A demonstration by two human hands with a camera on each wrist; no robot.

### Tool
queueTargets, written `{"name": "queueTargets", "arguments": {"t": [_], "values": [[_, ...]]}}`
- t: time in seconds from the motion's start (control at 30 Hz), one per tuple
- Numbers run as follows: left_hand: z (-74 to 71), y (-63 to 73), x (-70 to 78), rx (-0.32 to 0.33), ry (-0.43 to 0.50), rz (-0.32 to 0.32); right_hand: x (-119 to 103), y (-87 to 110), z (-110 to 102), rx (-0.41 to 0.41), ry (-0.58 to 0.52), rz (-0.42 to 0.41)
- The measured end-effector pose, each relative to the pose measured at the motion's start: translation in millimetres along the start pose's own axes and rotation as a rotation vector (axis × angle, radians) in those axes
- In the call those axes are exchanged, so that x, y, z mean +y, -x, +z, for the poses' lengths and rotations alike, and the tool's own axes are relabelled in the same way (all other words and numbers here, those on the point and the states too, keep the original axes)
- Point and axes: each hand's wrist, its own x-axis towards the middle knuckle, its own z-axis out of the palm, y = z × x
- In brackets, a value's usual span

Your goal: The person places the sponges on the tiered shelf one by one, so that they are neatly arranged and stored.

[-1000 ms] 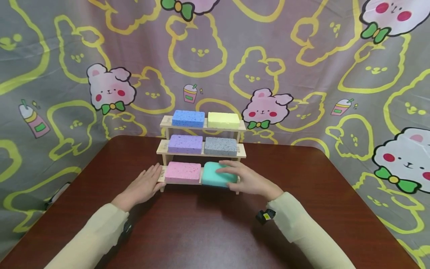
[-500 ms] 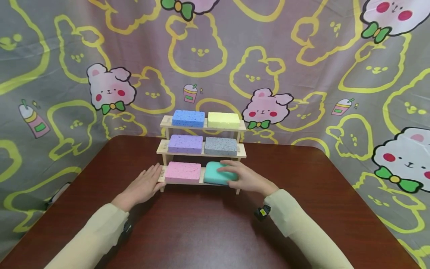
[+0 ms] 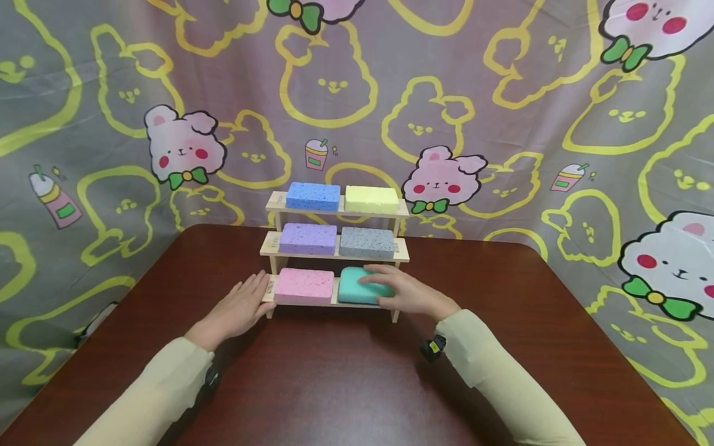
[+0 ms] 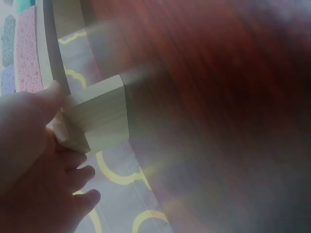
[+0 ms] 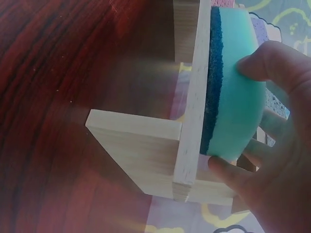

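A teal sponge [image 3: 357, 285] with a dark scouring layer [image 5: 214, 82] underneath lies on the lowest step of a small wooden tiered rack [image 3: 334, 253], at its right. My right hand [image 3: 409, 292] grips its right part, thumb at the front and fingers over the top and far side. At the left end of that step, my left hand [image 3: 234, 311] holds the plank [image 4: 51, 53], thumb on the front edge and fingers at the end. A pink sponge [image 3: 304, 285] sits between the left hand and the teal sponge, a narrow gap from the teal one.
Purple [image 3: 308, 239] and grey [image 3: 366, 242] sponges sit on the middle step. Blue [image 3: 313, 196] and yellow [image 3: 371, 199] sponges are on the top step. The rack stands on a dark red-brown table [image 3: 334, 378], before a patterned curtain [image 3: 357, 74].
The teal sponge has come down onto the lowest step and shifted slightly right, away from the pink one. My right hand moved with it and stays on it. The left hand has kept its place.
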Motion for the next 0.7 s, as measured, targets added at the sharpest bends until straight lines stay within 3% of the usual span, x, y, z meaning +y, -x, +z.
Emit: {"name": "queueTargets", "arguments": {"t": [0.57,0.7], "values": [[0.1,-0.5,-1.9,-0.017,0.026,0.001,-0.9,1.4,-1.4,-0.019,0.013,0.007],[1.9,0.2,-4.8,0.009,0.057,0.007,-3.3,2.8,-3.4,-0.012,0.050,-0.001]]}}
